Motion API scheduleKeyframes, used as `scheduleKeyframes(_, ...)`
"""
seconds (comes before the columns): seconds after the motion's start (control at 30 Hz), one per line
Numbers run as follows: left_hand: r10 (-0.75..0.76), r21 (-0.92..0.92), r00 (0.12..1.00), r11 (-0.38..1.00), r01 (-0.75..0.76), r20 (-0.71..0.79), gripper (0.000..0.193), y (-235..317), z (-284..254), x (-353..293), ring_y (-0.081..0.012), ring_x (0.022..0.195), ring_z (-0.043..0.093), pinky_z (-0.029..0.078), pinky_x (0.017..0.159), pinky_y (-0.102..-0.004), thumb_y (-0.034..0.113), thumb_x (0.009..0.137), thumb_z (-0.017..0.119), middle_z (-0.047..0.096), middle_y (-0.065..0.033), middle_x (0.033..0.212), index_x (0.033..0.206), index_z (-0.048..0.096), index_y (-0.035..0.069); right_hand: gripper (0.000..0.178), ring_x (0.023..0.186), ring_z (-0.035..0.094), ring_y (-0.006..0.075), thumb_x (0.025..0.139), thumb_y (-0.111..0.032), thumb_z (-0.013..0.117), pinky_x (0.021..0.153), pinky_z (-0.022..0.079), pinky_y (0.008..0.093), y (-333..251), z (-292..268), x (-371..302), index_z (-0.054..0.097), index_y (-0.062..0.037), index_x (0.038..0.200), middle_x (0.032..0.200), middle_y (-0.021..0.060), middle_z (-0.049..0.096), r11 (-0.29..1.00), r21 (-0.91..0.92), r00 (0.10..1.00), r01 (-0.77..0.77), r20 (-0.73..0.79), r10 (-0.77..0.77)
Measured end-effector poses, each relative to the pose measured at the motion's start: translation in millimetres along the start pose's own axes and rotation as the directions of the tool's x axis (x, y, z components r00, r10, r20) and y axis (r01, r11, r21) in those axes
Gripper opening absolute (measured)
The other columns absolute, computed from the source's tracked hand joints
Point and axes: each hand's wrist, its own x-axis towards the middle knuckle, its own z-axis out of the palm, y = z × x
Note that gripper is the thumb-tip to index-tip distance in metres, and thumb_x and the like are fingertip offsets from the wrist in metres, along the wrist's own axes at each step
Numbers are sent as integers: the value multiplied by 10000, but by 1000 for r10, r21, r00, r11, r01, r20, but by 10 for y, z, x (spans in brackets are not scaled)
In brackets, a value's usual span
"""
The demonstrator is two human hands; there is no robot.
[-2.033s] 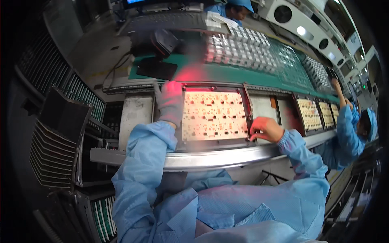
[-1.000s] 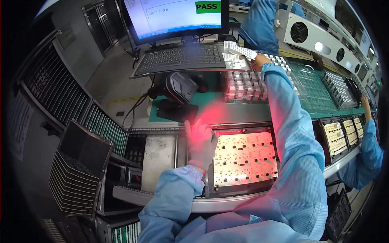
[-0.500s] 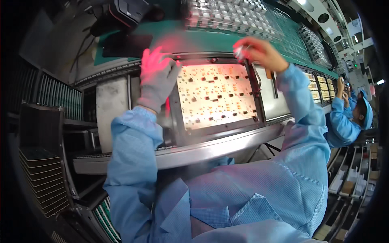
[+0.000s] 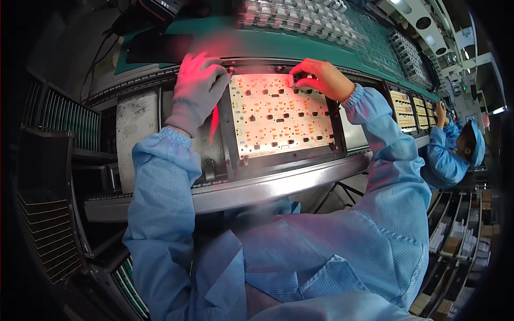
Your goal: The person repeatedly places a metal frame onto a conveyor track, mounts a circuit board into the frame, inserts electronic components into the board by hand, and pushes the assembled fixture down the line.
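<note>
A pale circuit board [image 4: 262, 127] with rows of small dark and orange parts lies in a dark carrier frame [image 4: 231, 156] in front of me. My right hand [image 4: 327, 80], bare, pinches a small white block-shaped component [image 4: 293, 79] between thumb and fingers at the board's far edge. Whether the component touches the board, I cannot tell. My left hand [image 4: 197, 91], in a grey glove, is at the frame's far left corner. Its fingers are partly bent and apart, with nothing visible in them. Red light falls on both hands.
Clear trays of white components [image 4: 294, 18] stand on a green mat [image 4: 217, 40] beyond the conveyor. A metal rail [image 4: 251, 190] runs along the near side. Board racks [image 4: 48, 230] stand at left. Another person [image 4: 455, 152] works at the far right, beside more boards [image 4: 402, 112].
My right hand has come left and down from beyond the frame's far right corner to the board's far edge, carrying the component. My left hand stays at its corner. The whole view has shifted slightly.
</note>
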Motion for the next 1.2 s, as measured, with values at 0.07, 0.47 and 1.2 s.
scheduleKeyframes(0.07,-6,16,1000,1000,6,1,148,32,-26,4,-249,1113,522,319,1047,-467,221,822,649,615,-42,1030,836,619,77,247,862,598,258,790,-111,677,744,472,337,-9,-42,7,645,-64,1030,939,97,613,995,-99,1000,-3,19,5)
scheduleKeyframes(0.47,27,-51,999,998,-25,33,174,123,-125,96,-296,1107,521,330,1017,-452,225,807,657,612,-83,1068,885,637,70,220,579,551,97,651,-158,824,511,411,295,151,-377,649,698,-39,786,659,21,659,947,-11,801,-322,529,279)
scheduleKeyframes(1.2,-47,-126,920,987,104,388,687,16,104,-283,-404,1357,259,236,1110,-503,223,732,675,385,-182,1387,1351,408,90,249,1079,547,350,818,-157,592,882,475,446,2297,-794,1392,637,-174,1062,1113,141,572,591,-524,781,-613,-516,352)
